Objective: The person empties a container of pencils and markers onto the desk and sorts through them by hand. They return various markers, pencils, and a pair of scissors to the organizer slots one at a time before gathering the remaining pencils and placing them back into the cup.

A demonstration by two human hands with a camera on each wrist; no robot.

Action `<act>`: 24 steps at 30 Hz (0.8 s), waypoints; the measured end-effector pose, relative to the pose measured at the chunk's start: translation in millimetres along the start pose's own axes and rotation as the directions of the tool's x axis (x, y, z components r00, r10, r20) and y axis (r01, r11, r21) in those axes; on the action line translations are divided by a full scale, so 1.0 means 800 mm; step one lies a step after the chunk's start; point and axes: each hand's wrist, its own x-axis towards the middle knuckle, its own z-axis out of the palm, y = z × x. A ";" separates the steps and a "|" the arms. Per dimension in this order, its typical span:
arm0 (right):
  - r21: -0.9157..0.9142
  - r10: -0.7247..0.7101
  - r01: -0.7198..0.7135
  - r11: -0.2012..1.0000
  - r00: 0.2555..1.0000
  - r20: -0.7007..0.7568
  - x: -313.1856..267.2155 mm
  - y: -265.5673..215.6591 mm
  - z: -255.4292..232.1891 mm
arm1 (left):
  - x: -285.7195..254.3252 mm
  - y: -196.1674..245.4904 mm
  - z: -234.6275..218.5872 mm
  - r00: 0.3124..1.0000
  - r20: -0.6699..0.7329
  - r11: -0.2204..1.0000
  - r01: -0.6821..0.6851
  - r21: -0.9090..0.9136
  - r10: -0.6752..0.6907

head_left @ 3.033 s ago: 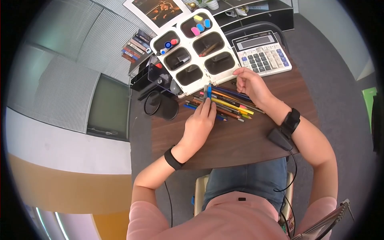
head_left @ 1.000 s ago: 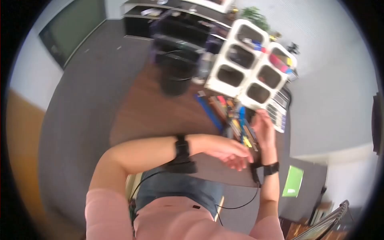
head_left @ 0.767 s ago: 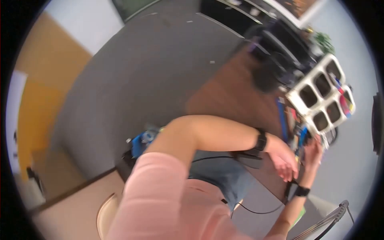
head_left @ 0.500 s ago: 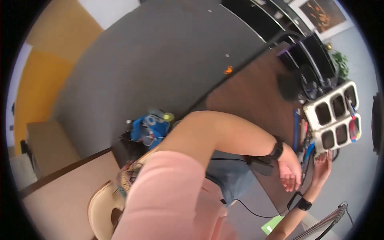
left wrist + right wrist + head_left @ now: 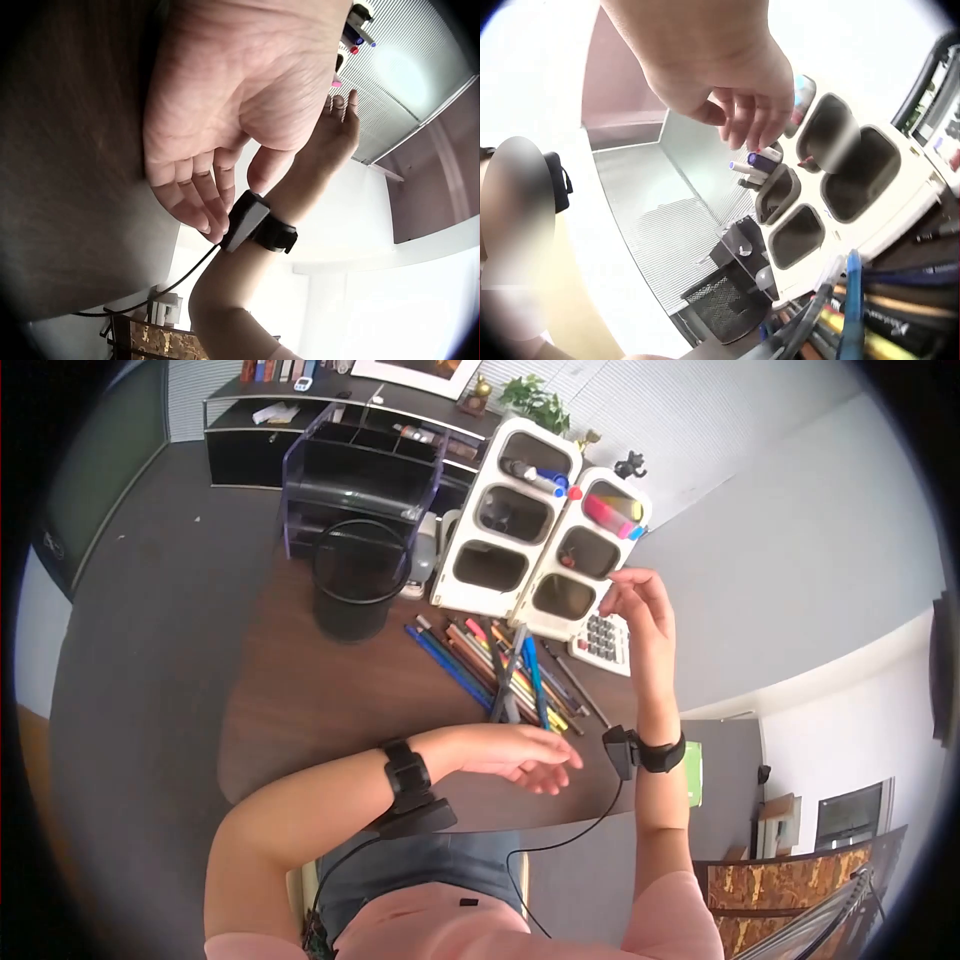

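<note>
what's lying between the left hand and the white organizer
In the head view, the pile of pens and pencils lies between the left hand and the white organizer.

desk, left of centre (image 5: 285,700): brown wood-grain, smooth, low sheen | organizer, upper centre (image 5: 475,599): smooth cream plastic | cup, upper left (image 5: 350,620): black metal-looking mesh | tray, above it (image 5: 350,492): glossy dark plastic | blue pen, mid-frame (image 5: 534,668): smooth plastic | shirt, bottom (image 5: 440,920): matt pink cloth | trousers, bottom (image 5: 430,862): blue denim-like cloth
</note>
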 end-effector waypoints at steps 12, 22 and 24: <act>-0.769 -0.570 0.485 0.416 0.798 0.195 0.093 -0.015 0.055 | -0.009 0.000 0.004 0.999 -0.035 0.999 -0.003 0.033 0.004; -0.684 -0.456 0.530 0.500 0.834 0.312 0.161 0.000 0.088 | -0.009 -0.003 0.002 0.999 -0.031 0.999 -0.024 0.041 0.026; -0.656 -0.463 0.552 0.515 0.823 0.329 0.170 0.002 0.091 | -0.009 -0.004 0.003 0.999 -0.030 0.999 -0.028 0.041 0.029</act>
